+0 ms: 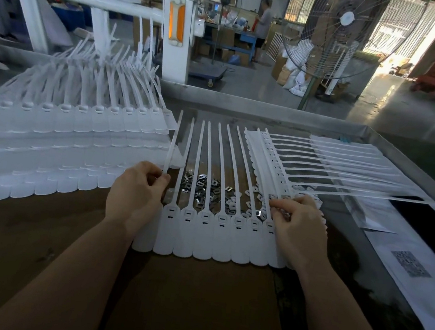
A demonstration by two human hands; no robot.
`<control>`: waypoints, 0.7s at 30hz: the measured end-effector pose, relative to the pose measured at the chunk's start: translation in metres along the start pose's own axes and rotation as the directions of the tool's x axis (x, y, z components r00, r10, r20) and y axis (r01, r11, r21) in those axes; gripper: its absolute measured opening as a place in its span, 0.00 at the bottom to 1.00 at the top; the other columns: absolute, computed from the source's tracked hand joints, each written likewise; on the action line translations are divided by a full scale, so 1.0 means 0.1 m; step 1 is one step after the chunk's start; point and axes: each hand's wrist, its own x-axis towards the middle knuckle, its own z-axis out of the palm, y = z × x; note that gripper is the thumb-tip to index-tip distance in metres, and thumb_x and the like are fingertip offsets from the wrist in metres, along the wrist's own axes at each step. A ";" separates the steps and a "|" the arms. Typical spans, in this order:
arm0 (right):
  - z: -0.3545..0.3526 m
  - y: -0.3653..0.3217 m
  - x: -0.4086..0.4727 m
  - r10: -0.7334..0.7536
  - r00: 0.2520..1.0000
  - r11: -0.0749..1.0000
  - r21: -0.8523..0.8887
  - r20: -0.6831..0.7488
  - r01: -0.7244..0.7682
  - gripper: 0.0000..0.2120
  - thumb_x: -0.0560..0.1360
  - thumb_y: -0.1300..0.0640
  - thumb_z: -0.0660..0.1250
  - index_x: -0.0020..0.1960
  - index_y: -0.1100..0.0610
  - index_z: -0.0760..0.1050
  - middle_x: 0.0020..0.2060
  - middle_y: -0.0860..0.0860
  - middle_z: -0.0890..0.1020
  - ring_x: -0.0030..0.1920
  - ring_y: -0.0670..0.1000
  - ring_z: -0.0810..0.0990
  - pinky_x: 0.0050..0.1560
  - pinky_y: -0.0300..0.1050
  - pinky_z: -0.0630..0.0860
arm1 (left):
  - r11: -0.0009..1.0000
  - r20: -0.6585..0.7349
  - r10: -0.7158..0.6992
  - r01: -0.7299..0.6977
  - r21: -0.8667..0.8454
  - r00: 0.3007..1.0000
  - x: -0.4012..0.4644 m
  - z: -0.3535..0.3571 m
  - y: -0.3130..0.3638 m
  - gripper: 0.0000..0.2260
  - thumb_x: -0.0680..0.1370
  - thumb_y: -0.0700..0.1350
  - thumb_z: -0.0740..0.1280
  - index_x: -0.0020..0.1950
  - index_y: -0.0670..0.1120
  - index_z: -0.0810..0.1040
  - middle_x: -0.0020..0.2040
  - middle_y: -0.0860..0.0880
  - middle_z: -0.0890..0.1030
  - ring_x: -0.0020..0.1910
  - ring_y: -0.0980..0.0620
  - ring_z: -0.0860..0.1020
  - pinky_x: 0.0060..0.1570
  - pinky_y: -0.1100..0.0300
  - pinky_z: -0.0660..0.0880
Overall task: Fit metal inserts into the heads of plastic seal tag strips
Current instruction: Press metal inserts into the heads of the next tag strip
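A joined row of white plastic seal tag strips (211,239) lies flat before me, heads toward me and tails pointing away. My left hand (135,194) pinches the tail of the leftmost strip (171,149), which stands up from the row. My right hand (296,224) rests at the row's right end with its fingers curled over the heads there; what its fingertips pinch is too small to tell. One metal insert (257,213) sits by a head near my right fingers. A loose heap of small metal inserts (203,187) lies under the tails.
A tall stack of strip rows (67,127) fills the left of the table. Another stack (318,162) lies sideways at the right, tails pointing right. Printed paper sheets (409,268) lie at the far right. The metal table rim (270,107) runs behind; a fan (343,30) stands beyond.
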 end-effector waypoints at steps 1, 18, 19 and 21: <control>0.00 0.00 0.01 0.010 1.000 1.000 0.011 0.012 -0.010 0.10 0.75 0.59 0.67 0.55 0.54 0.81 0.44 0.46 0.68 0.45 0.44 0.69 0.50 0.37 0.66 | 1.000 -0.001 -0.001 0.001 0.000 1.000 0.00 0.00 0.00 0.05 0.78 0.49 0.64 0.49 0.49 0.76 0.39 0.54 0.78 0.40 0.53 0.76 0.37 0.59 0.70; -0.02 -0.02 0.02 0.042 0.998 0.997 -0.074 0.036 -0.040 0.11 0.76 0.55 0.65 0.57 0.52 0.79 0.52 0.51 0.75 0.41 0.44 0.72 0.44 0.33 0.66 | 1.000 -0.010 0.016 -0.016 0.015 1.000 0.01 0.02 -0.03 0.04 0.78 0.48 0.64 0.49 0.50 0.76 0.37 0.58 0.75 0.37 0.60 0.73 0.33 0.65 0.66; -0.02 -0.02 0.01 0.043 0.999 0.997 -0.070 0.022 -0.042 0.10 0.76 0.55 0.65 0.56 0.52 0.80 0.52 0.51 0.76 0.42 0.44 0.72 0.42 0.31 0.65 | 1.000 -0.010 0.016 -0.016 0.014 1.000 0.01 0.02 -0.03 0.03 0.78 0.48 0.64 0.49 0.50 0.75 0.37 0.58 0.75 0.37 0.60 0.73 0.33 0.65 0.66; -0.01 -0.02 0.00 0.044 0.999 0.997 -0.066 0.000 -0.044 0.09 0.76 0.56 0.66 0.54 0.54 0.80 0.50 0.50 0.76 0.41 0.44 0.72 0.36 0.28 0.61 | 1.000 -0.010 0.017 -0.017 0.012 1.000 0.01 0.02 -0.02 0.03 0.78 0.48 0.64 0.48 0.50 0.75 0.37 0.57 0.76 0.37 0.60 0.74 0.32 0.65 0.65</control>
